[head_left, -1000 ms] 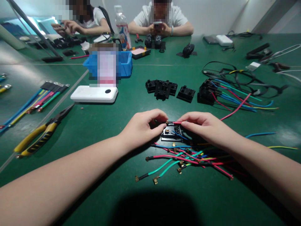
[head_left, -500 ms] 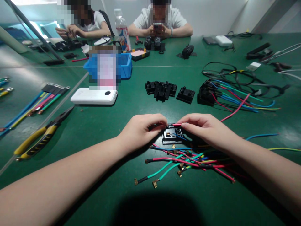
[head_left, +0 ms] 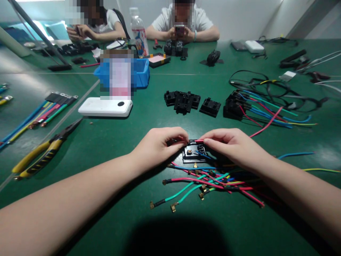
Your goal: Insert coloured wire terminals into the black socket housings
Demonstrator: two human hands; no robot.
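A short red wire [head_left: 199,141] with a dark end lies across the far edge of a black plastic socket housing [head_left: 194,158]. My right hand [head_left: 226,140] is closed, pinching the red wire between thumb and forefinger. On the other side, my left hand [head_left: 166,142] is closed at the wire's dark end and the housing's far left corner; its fingertips partly hide what they grip. Inside the housing a brass contact and a thin blue wire show. Just in front of it lies a loose pile of coloured wires [head_left: 197,180] with brass terminals.
Several black housings [head_left: 183,102] lie beyond my hands, with a wired black block [head_left: 234,105] to their right. Pliers [head_left: 50,151], a white power bank [head_left: 105,107] and a blue bin [head_left: 142,73] are on the left. Two people sit across the table.
The view has shifted slightly, so things on the left sit a little farther left. Both hands keep nearly the same hold at the housing's far edge.
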